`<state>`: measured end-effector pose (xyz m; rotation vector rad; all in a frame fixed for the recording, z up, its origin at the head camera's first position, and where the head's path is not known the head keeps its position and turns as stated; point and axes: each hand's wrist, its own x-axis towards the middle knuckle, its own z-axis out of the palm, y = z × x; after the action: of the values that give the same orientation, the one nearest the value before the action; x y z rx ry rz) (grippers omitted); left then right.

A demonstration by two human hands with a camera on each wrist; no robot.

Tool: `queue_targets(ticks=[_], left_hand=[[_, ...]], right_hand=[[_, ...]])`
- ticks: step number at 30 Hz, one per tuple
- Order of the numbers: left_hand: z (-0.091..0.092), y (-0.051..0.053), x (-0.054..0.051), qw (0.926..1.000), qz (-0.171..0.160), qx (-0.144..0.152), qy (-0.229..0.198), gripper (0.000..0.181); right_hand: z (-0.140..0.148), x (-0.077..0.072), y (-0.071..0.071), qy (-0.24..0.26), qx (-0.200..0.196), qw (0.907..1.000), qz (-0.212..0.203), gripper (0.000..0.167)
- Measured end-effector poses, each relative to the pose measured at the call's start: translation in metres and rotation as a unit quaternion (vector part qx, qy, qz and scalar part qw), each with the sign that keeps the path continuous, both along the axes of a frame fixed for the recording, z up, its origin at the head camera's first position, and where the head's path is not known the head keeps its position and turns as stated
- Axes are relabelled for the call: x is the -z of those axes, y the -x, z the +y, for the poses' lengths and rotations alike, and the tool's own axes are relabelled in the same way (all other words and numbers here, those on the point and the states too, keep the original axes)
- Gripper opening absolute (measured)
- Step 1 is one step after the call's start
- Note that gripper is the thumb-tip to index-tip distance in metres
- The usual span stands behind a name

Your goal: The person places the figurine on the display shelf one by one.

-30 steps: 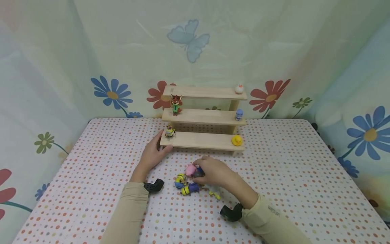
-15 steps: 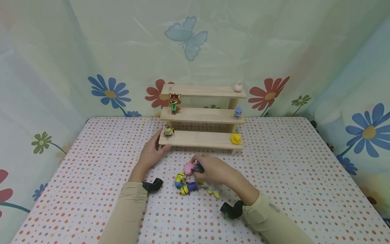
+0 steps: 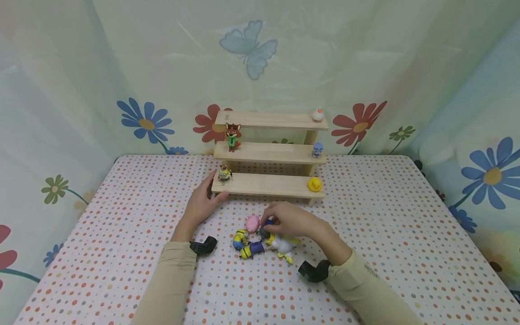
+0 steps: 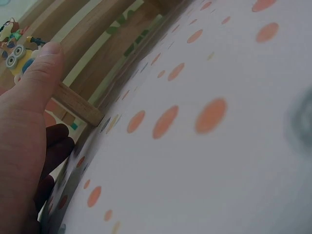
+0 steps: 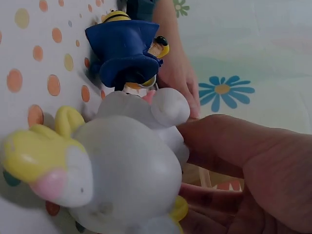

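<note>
My left hand (image 3: 201, 201) holds the left end of the lowest step of a three-tier wooden display shelf (image 3: 268, 185), thumb in front. In the left wrist view the thumb (image 4: 41, 73) lies beside a minion figurine (image 4: 20, 61). My right hand (image 3: 294, 220) pinches a dark blue and grey figurine (image 3: 264, 233) in the loose group on the table; fingers partly cover it. Around it lie a pink figurine (image 3: 252, 223), a yellow-and-blue minion (image 3: 240, 239), a purple-clad minion (image 3: 252, 249) and a white figurine with yellow parts (image 3: 284, 246). The white one (image 5: 126, 165) hides my right fingertips in the right wrist view.
On the shelf stand a fox figurine (image 3: 233, 137), a yellow figurine (image 3: 224, 172), a white bird (image 3: 318, 115), a blue figurine (image 3: 318, 150) and a yellow duck (image 3: 314, 184). A dotted cloth (image 3: 365, 203) covers the table; a flowered curtain hangs behind.
My right hand has shifted slightly right and up, uncovering more of the white figurine. The left hand stays on the shelf end.
</note>
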<state>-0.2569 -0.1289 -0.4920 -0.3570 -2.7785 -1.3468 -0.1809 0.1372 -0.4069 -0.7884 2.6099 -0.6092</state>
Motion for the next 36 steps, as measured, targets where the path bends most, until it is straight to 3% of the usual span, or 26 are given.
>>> queue_targets(ticks=[9,19,29,36], left_hand=[[0.001,0.0,-0.003,1.0,-0.006,-0.003,0.007,0.094],[-0.002,-0.001,-0.002,1.0,-0.002,-0.002,0.005,0.091],[-0.001,0.0,0.0,1.0,0.001,0.0,0.005,0.091],[0.0,-0.001,-0.003,1.0,0.002,0.003,0.003,0.091]], right_hand=[[-0.014,-0.001,-0.012,-0.058,0.033,0.9978,0.005,0.035],[-0.03,0.009,-0.021,-0.071,0.059,0.9937,0.063,0.023],[-0.019,0.007,-0.012,-0.032,0.083,0.9957,0.024,0.033],[-0.008,0.006,-0.004,-0.032,0.067,0.9969,0.025,0.016]])
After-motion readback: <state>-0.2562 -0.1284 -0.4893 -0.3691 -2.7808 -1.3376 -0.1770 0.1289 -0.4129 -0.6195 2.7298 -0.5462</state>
